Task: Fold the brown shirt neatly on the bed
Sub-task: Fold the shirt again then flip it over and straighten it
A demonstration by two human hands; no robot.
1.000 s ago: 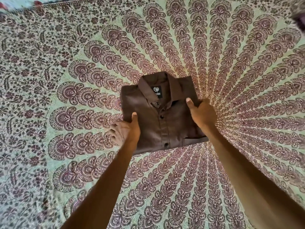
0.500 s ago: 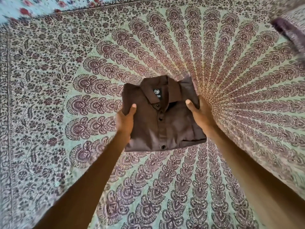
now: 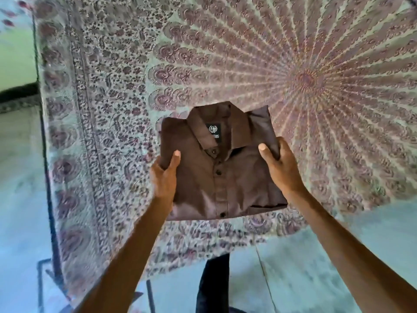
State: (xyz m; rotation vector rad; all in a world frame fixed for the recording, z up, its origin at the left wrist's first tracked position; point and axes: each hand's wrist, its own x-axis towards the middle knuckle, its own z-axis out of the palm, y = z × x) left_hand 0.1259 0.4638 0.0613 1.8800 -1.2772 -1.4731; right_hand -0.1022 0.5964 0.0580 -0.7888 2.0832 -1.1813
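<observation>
Hold shirt (image 3: 225, 177) level, left hand (image 3: 163, 177) and right hand (image 3: 282, 168) pinching its side edges, thumbs on top; set down flat on bed (image 3: 316, 64).

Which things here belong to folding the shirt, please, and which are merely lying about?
Part of the job: folded brown shirt; left hand and right hand gripping its sides; patterned bedspread.
Just there: dark metal frame at the left; dark trouser leg; pale floor.
</observation>
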